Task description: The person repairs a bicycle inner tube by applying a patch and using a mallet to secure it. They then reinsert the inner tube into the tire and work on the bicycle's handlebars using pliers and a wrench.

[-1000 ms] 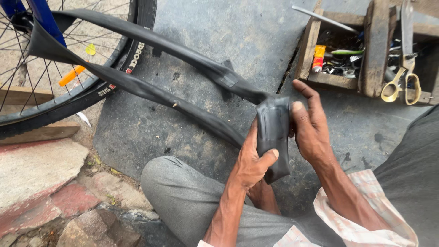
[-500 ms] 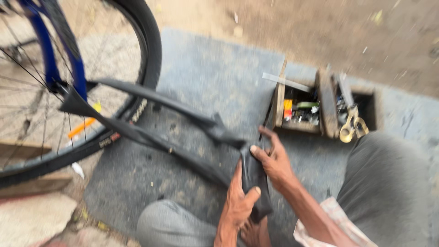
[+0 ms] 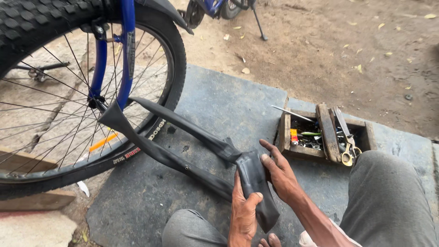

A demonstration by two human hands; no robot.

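Observation:
A flat black inner tube [image 3: 183, 137] hangs out of the bicycle wheel [image 3: 82, 105] and runs across the dark mat [image 3: 219, 100] to my lap. Its near end is folded over, and both hands grip that fold. My left hand [image 3: 243, 215] holds the fold from below with the thumb pressed on the rubber. My right hand [image 3: 280, 173] clasps it from the right side, fingers spread over the top. The wheel stands upright in a blue fork [image 3: 123, 59] at the left.
A wooden tool box [image 3: 322, 132] with scissors [image 3: 348, 148], a metal rod and small items sits on the mat right of my hands. My grey-trousered knees frame the bottom. Bare dirt lies beyond the mat; stone and a plank lie at the lower left.
The view has tilted up and away, showing more of the wheel and the dirt ground. Both hands still hold the folded tube, with the left thumb now pressed on it.

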